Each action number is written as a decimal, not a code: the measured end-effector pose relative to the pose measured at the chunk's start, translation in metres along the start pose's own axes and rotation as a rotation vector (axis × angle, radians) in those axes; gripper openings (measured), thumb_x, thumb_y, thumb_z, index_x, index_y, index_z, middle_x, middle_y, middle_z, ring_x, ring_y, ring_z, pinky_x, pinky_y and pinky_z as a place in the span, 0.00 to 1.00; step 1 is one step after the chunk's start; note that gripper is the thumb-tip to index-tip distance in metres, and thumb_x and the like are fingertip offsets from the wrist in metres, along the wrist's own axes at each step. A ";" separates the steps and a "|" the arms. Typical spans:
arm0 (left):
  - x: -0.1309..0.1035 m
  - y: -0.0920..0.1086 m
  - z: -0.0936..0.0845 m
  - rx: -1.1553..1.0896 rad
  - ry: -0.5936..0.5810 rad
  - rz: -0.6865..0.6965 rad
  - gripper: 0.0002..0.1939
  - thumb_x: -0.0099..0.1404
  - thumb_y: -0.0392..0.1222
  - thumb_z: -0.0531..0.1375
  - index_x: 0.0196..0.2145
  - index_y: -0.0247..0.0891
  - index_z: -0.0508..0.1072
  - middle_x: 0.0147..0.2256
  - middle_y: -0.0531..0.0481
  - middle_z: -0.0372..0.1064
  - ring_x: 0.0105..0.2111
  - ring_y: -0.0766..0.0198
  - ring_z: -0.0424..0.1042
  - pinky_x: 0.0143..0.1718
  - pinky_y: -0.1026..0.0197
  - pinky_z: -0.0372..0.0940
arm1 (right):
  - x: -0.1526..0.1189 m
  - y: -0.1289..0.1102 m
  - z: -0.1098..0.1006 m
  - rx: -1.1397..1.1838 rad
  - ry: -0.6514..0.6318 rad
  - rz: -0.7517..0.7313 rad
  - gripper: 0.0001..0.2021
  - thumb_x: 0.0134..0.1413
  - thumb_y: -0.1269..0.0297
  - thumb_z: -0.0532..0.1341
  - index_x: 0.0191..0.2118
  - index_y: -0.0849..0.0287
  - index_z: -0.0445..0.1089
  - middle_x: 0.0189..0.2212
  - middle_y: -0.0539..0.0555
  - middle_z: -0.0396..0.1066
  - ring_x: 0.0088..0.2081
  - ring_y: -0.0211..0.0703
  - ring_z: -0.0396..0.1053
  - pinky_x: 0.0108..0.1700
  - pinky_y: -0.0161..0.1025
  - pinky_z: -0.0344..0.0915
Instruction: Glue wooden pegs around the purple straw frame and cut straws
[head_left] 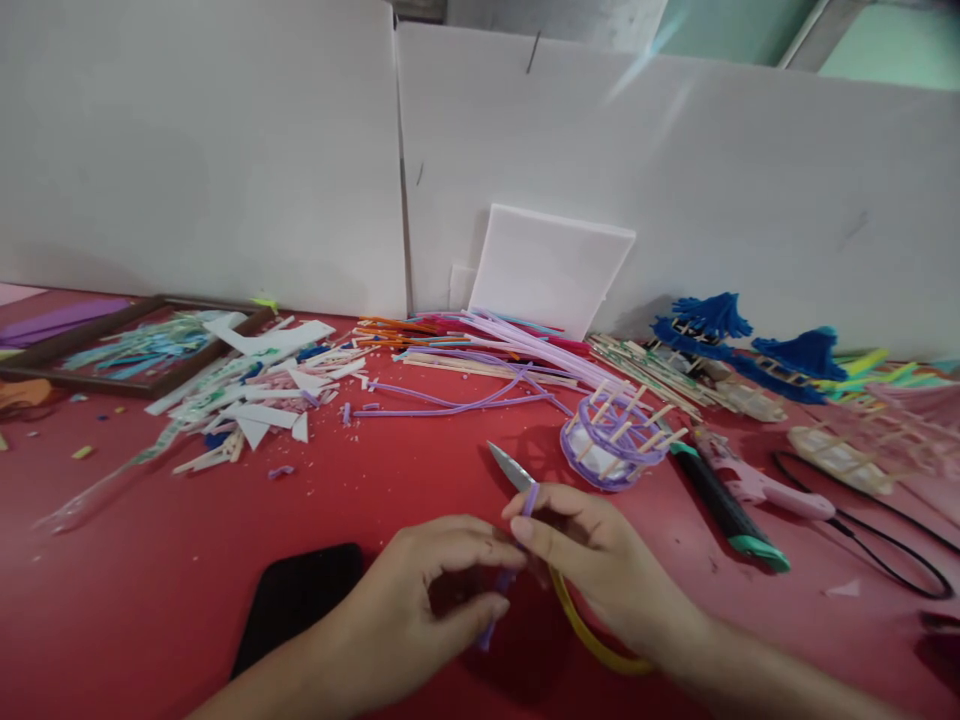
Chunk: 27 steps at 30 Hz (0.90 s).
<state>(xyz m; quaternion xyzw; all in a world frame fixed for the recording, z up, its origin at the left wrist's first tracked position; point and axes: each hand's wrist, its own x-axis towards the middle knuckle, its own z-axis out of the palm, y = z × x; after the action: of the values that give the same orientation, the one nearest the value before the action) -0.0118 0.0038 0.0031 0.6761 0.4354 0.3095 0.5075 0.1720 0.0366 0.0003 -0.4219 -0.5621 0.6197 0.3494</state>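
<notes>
A short piece of purple pipe cleaner (531, 498) runs between my two hands. My left hand (442, 585) is closed on its lower part, the thumb and fingertips pinching it. Its upper end is pinched between thumb and forefinger of my right hand (600, 555). That same hand also keeps hold of scissors (512, 466), with the metal blades pointing up and left past the fingers and a yellow handle loop below the palm. Just beyond my right hand stands a small round basket frame (615, 440) of purple pipe cleaner and upright wooden sticks.
A black phone (300, 600) lies left of my left hand. To the right are a black-and-green cutter (731, 510) and a pink glue gun (765, 485) with a cord. Pipe cleaners (495, 340), scraps (262, 400), a brown frame (142, 385) and blue-topped models (795, 360) lie farther back.
</notes>
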 end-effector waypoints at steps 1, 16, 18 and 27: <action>0.000 0.000 0.000 -0.026 0.006 -0.027 0.16 0.58 0.31 0.60 0.43 0.44 0.78 0.41 0.48 0.73 0.34 0.64 0.71 0.36 0.63 0.69 | 0.003 0.001 0.002 0.059 0.006 0.011 0.14 0.49 0.52 0.65 0.31 0.59 0.70 0.23 0.47 0.65 0.22 0.32 0.60 0.25 0.31 0.60; 0.008 -0.010 -0.006 -0.488 0.235 -0.256 0.29 0.51 0.43 0.69 0.50 0.38 0.66 0.29 0.53 0.71 0.31 0.63 0.71 0.35 0.61 0.63 | -0.003 0.008 0.012 0.004 0.005 0.054 0.17 0.45 0.59 0.67 0.39 0.55 0.61 0.23 0.44 0.68 0.26 0.37 0.69 0.30 0.33 0.64; 0.008 -0.008 -0.005 -0.476 0.206 -0.256 0.29 0.51 0.43 0.70 0.49 0.37 0.66 0.29 0.53 0.71 0.30 0.63 0.71 0.34 0.60 0.63 | -0.003 0.007 0.013 0.005 -0.011 0.047 0.17 0.46 0.58 0.66 0.39 0.55 0.61 0.23 0.44 0.67 0.26 0.36 0.68 0.29 0.33 0.64; 0.008 -0.007 -0.004 -0.420 0.168 -0.286 0.24 0.53 0.43 0.68 0.46 0.36 0.67 0.29 0.54 0.69 0.29 0.65 0.70 0.34 0.61 0.64 | -0.003 0.003 0.014 -0.015 -0.044 0.048 0.15 0.47 0.57 0.66 0.39 0.56 0.63 0.24 0.45 0.67 0.25 0.35 0.67 0.28 0.32 0.64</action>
<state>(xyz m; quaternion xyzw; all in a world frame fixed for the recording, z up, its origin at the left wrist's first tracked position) -0.0138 0.0138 -0.0027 0.4595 0.4933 0.3734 0.6373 0.1605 0.0277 -0.0026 -0.4242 -0.5640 0.6328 0.3187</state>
